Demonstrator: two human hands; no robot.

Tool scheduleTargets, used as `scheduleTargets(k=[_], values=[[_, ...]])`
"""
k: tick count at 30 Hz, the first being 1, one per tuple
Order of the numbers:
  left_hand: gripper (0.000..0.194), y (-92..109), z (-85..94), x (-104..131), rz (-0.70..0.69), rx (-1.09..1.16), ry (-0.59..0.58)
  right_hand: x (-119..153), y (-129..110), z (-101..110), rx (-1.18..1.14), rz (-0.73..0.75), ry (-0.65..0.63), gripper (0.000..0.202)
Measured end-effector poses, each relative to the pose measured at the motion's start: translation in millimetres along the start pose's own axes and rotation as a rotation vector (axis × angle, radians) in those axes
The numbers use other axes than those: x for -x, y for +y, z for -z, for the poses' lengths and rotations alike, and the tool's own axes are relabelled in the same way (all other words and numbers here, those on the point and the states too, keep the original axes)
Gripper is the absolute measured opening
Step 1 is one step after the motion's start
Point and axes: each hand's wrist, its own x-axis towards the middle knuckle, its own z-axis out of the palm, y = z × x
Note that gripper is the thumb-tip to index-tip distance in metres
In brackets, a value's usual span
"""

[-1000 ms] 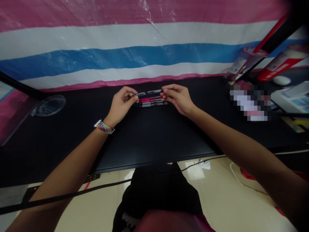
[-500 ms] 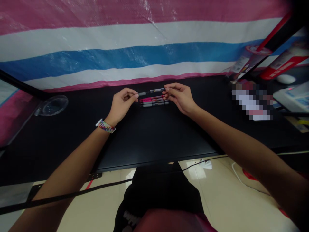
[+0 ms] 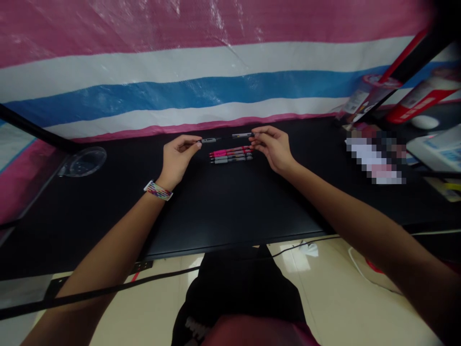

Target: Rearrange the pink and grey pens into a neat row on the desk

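Over the far middle of the black desk, my left hand (image 3: 182, 156) pinches a slim grey and dark pen piece (image 3: 209, 140), its narrow end pointing right. Facing it, my right hand (image 3: 272, 146) holds a second dark, part-clear pen piece (image 3: 241, 135) by its right end. A gap separates the two pieces. Just below them several pens lie side by side on the desk, pink pens (image 3: 228, 152) behind and a grey pen (image 3: 230, 159) at the front. My right fingertips are close to the right ends of the pink ones.
A round clear plastic lid (image 3: 86, 161) lies at the left of the black desk (image 3: 230, 206). On the right stand a clear cup (image 3: 363, 98) and a red and white container (image 3: 425, 98), near a white rounded object (image 3: 425, 121). A striped sheet (image 3: 201, 91) hangs behind.
The two pen pieces have moved apart, widening the gap between them. My left hand has shifted slightly left and my right hand slightly right. The pens on the desk stay in their row.
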Motion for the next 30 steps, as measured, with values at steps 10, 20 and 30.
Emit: scheduleTargets(k=[10,20,30], values=[[0.015,5,-0.8,2,0.002,-0.007,0.036,-8,5,7,0.025,0.065,0.052,0.009],[0.031,11,-2.9,5,-0.03,-0.15,-0.171,7,3,-4,0.008,0.025,-0.216,0.029],[0.031,16,-10.1,10,-0.056,-0.037,-0.259,10,-2,-5,-0.013,-0.041,-0.219,0.029]])
